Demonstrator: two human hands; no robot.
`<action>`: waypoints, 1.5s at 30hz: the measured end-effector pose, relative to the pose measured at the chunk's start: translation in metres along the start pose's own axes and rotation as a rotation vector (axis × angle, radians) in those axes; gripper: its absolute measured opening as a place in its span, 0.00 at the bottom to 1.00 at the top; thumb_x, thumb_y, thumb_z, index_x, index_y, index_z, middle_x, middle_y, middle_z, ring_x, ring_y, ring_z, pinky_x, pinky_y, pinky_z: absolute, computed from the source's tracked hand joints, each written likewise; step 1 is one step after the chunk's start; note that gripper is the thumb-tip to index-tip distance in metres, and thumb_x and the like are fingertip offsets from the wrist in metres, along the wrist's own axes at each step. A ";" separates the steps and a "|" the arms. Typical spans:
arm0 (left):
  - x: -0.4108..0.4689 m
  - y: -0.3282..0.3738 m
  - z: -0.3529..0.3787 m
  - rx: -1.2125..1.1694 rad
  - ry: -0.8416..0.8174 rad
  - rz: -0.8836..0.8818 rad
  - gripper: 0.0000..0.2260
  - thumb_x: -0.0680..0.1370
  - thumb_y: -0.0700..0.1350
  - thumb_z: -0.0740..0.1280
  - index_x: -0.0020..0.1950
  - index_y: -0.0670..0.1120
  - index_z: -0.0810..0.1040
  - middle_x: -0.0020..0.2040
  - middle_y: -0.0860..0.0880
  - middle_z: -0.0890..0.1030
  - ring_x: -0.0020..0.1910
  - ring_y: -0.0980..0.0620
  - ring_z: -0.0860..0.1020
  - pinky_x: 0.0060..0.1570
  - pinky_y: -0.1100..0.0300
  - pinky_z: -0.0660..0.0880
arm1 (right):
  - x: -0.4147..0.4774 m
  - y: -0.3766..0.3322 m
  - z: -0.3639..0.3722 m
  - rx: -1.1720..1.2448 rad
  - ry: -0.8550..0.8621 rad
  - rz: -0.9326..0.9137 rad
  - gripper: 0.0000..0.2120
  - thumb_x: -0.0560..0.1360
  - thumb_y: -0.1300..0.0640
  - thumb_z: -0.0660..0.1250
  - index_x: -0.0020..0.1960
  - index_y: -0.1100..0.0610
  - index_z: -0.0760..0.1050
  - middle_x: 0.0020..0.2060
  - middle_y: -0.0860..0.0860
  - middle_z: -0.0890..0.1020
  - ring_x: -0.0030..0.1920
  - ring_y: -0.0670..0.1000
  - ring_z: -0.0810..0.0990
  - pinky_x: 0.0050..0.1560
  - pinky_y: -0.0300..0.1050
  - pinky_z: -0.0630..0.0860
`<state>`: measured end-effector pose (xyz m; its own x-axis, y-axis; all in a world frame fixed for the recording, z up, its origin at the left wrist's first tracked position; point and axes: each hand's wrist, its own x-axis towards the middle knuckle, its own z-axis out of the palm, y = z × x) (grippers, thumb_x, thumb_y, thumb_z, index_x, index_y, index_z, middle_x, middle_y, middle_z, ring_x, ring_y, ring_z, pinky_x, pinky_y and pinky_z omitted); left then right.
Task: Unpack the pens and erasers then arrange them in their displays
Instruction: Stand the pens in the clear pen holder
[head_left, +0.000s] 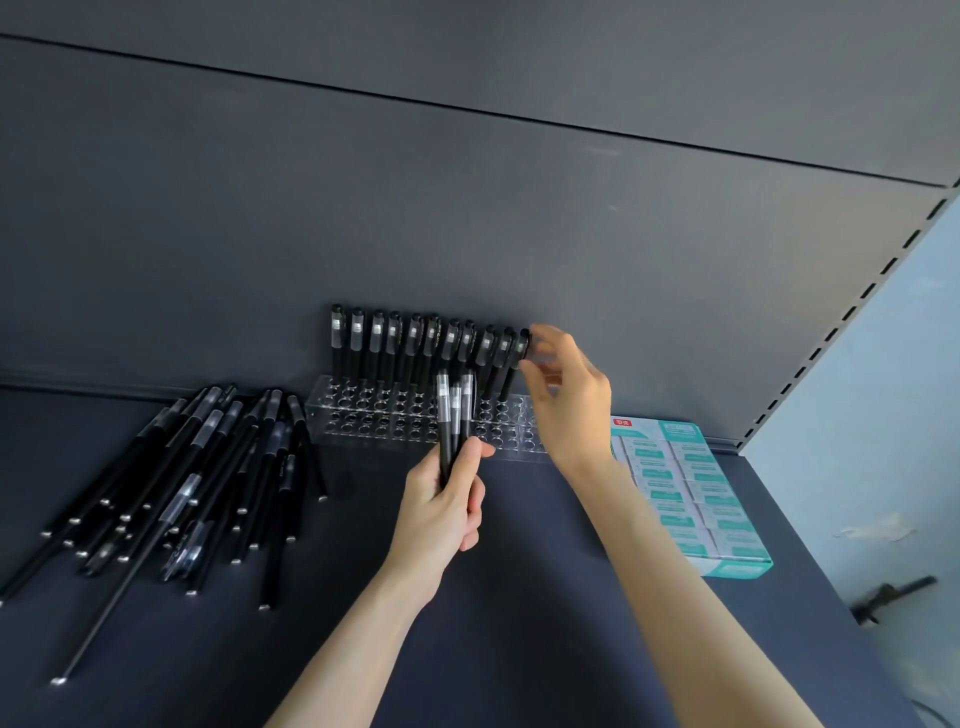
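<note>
- Three pens (453, 410) stand upright, gripped in the left hand (444, 506), just before the holder (374, 418).
- Right hand (569, 400) pinches the rightmost pen (518, 351) by its cap, nearer the free holes.

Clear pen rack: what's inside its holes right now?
Black pens fill the clear pen rack's back row; the right hand pinches the last pen. The front rows' visible holes are empty. The left hand's three pens and the right hand cover some holes.
</note>
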<state>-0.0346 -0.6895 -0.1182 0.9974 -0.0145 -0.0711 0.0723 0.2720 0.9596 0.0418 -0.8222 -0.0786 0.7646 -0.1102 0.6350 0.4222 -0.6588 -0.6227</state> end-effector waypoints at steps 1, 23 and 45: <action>0.000 0.000 0.000 0.006 -0.011 -0.005 0.10 0.79 0.51 0.63 0.48 0.45 0.78 0.27 0.51 0.67 0.22 0.55 0.60 0.21 0.62 0.58 | -0.003 -0.002 -0.002 0.023 0.022 0.014 0.15 0.75 0.63 0.66 0.61 0.55 0.74 0.46 0.48 0.80 0.41 0.49 0.79 0.44 0.47 0.78; 0.000 -0.004 0.001 0.061 -0.076 -0.074 0.14 0.78 0.56 0.62 0.47 0.45 0.76 0.30 0.48 0.75 0.21 0.54 0.62 0.21 0.66 0.54 | -0.041 -0.014 -0.027 0.650 0.019 0.338 0.14 0.73 0.64 0.70 0.54 0.49 0.75 0.35 0.48 0.83 0.37 0.50 0.82 0.44 0.44 0.78; 0.000 0.000 0.000 0.043 0.002 0.008 0.11 0.81 0.53 0.60 0.48 0.49 0.77 0.27 0.52 0.68 0.21 0.58 0.60 0.20 0.66 0.57 | 0.008 0.004 -0.005 0.021 0.133 0.030 0.13 0.74 0.60 0.69 0.58 0.56 0.77 0.37 0.48 0.82 0.36 0.51 0.80 0.46 0.54 0.78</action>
<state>-0.0343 -0.6895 -0.1186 0.9979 -0.0103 -0.0642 0.0649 0.2306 0.9709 0.0468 -0.8299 -0.0739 0.7062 -0.2279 0.6703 0.4117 -0.6380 -0.6507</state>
